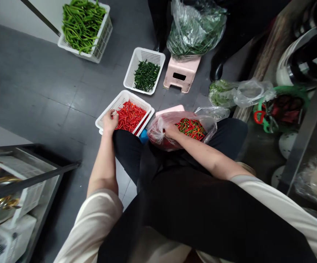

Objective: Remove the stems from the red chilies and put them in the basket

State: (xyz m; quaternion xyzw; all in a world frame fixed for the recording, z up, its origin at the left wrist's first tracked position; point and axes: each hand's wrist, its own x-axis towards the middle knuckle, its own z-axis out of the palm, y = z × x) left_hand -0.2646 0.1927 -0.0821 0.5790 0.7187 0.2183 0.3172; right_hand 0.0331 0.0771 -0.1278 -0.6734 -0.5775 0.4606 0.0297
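My left hand is at the left rim of a white plastic basket, its fingers curled together. Whatever they hold is too small to make out. Red chillies without visible green stems lie in that basket, which sits on another white one. A clear plastic bag rests at my lap, holding red chillies with green stems. My right hand reaches into the left side of this bag, closed, with its fingertips partly hidden by crinkled plastic and something dark red beside them.
Ahead stands a white basket of dark green chillies, with a basket of long green peppers further left. A pink stool bears a bag of greens, beside another person's dark boots. Shelves flank both sides.
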